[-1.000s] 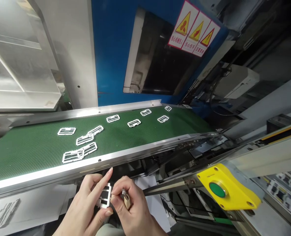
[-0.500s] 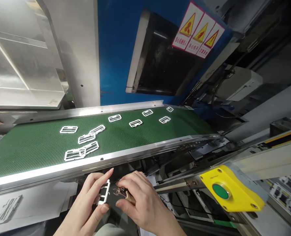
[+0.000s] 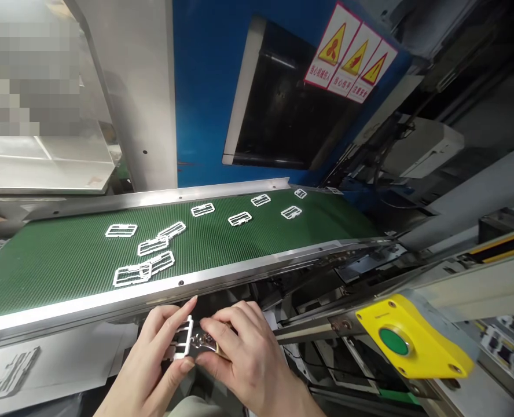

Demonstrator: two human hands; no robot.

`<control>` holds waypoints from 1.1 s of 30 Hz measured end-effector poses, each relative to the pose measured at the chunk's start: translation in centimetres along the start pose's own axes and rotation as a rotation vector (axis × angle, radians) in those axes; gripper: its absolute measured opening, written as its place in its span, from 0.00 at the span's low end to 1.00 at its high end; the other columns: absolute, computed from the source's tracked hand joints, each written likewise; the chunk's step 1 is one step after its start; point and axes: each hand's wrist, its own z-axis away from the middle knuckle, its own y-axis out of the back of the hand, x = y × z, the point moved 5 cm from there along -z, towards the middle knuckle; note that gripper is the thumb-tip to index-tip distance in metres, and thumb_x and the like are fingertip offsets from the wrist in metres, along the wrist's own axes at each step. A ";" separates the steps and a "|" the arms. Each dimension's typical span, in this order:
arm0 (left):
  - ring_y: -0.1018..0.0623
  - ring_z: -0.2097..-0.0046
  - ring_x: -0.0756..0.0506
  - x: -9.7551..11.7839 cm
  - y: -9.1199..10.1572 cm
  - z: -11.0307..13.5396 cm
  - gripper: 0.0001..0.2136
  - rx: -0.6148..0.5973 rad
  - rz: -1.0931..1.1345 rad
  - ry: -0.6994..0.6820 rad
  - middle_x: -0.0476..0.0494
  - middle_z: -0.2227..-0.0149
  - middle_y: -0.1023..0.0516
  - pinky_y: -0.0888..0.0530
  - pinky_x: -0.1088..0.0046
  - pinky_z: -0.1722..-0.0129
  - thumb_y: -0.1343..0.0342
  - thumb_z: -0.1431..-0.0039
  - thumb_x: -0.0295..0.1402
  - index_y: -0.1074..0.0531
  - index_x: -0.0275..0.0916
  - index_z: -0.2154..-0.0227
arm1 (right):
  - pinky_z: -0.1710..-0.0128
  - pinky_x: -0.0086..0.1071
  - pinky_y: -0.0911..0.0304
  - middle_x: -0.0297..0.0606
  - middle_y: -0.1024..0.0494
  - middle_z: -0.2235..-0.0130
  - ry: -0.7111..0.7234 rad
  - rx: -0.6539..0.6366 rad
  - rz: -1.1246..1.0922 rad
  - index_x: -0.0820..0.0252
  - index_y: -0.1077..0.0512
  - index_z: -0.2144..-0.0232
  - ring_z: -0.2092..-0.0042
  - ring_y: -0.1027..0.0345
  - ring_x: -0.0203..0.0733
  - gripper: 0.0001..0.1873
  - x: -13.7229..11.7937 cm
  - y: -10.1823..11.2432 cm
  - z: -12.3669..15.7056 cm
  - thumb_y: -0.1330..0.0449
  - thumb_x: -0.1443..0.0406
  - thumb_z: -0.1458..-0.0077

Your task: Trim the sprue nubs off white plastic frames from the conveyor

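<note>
My left hand (image 3: 159, 347) grips a white plastic frame (image 3: 190, 337) with crossbars, thumb below and fingers above, just in front of the belt's near rail. In my right hand (image 3: 243, 350) is a small pair of metal nippers (image 3: 205, 340), mostly covered by the fingers. The jaws of the nippers meet the right edge of the frame; whether they are closed on it I cannot make out. Several similar white frames (image 3: 121, 230) lie on the green conveyor belt (image 3: 66, 260), some overlapping near its front edge.
A metal rail (image 3: 222, 271) edges the belt between it and my hands. To the right sits a yellow box with a green button (image 3: 393, 340). Left below, white sheets (image 3: 79, 353) hold another frame part (image 3: 17, 372). Behind stands a blue machine (image 3: 205, 87) with warning signs (image 3: 350, 52).
My right hand has moved left, bringing the nippers from a small gap away up to the frame's edge. The left hand and the frames on the belt stay nearly in place.
</note>
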 end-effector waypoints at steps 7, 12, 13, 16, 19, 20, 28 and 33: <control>0.18 0.52 0.42 -1.1 0.5 0.1 0.29 -0.042 -0.076 -0.039 0.41 0.40 0.25 0.15 0.72 0.56 0.43 0.21 0.49 0.36 0.66 0.21 | 0.55 0.42 0.37 0.38 0.17 0.58 0.050 0.020 0.048 0.58 0.21 0.45 0.59 0.26 0.46 0.22 -0.2 -0.2 -0.4 0.44 0.48 0.17; 0.16 0.47 0.40 -2.3 0.6 0.5 0.30 -0.051 -0.087 -0.045 0.39 0.40 0.24 0.13 0.67 0.50 0.45 0.20 0.45 0.40 0.65 0.20 | 0.59 0.43 0.37 0.39 0.17 0.61 0.048 -0.039 0.096 0.59 0.20 0.46 0.61 0.26 0.48 0.23 -0.5 -0.5 -0.9 0.45 0.48 0.17; 0.16 0.46 0.40 -2.5 0.6 0.6 0.30 -0.049 -0.087 -0.037 0.39 0.40 0.24 0.13 0.67 0.50 0.46 0.19 0.45 0.40 0.65 0.19 | 0.59 0.43 0.37 0.39 0.18 0.62 0.051 -0.045 0.113 0.60 0.20 0.46 0.62 0.27 0.48 0.23 -0.7 -0.5 -1.1 0.45 0.48 0.17; 0.15 0.46 0.40 -2.9 0.6 0.8 0.29 -0.038 -0.092 -0.004 0.40 0.41 0.24 0.13 0.67 0.50 0.46 0.19 0.45 0.40 0.66 0.20 | 0.61 0.43 0.37 0.39 0.20 0.66 0.081 -0.044 0.163 0.61 0.19 0.50 0.65 0.28 0.48 0.25 -1.0 -0.7 -1.5 0.46 0.49 0.17; 0.14 0.46 0.42 -2.8 0.6 0.8 0.28 -0.030 -0.079 0.016 0.42 0.41 0.22 0.14 0.69 0.47 0.45 0.19 0.45 0.37 0.68 0.21 | 0.64 0.43 0.37 0.38 0.20 0.69 0.101 -0.047 0.141 0.61 0.18 0.52 0.67 0.28 0.47 0.26 -0.9 -1.0 -1.7 0.48 0.48 0.16; 0.14 0.43 0.41 -2.7 0.6 0.7 0.27 -0.034 -0.060 0.011 0.43 0.39 0.21 0.14 0.69 0.45 0.46 0.19 0.46 0.37 0.67 0.21 | 0.64 0.42 0.37 0.36 0.20 0.70 0.098 -0.037 0.083 0.60 0.18 0.52 0.68 0.27 0.46 0.27 -0.8 -0.9 -1.8 0.48 0.48 0.16; 0.13 0.40 0.40 -2.1 1.0 0.3 0.19 -0.001 0.204 -0.040 0.46 0.38 0.13 0.17 0.70 0.38 0.51 0.17 0.49 0.19 0.56 0.36 | 0.59 0.34 0.29 0.38 0.14 0.58 -0.193 -0.070 -0.405 0.56 0.20 0.49 0.58 0.20 0.42 0.30 1.6 1.3 -1.8 0.45 0.39 0.20; 0.11 0.46 0.41 -1.0 1.2 -0.4 0.18 0.056 0.249 -0.149 0.44 0.47 0.10 0.15 0.71 0.46 0.47 0.18 0.50 0.15 0.53 0.44 | 0.50 0.43 0.32 0.39 0.14 0.51 0.044 -0.081 -0.156 0.56 0.23 0.45 0.52 0.22 0.46 0.18 0.8 3.2 -2.8 0.42 0.50 0.18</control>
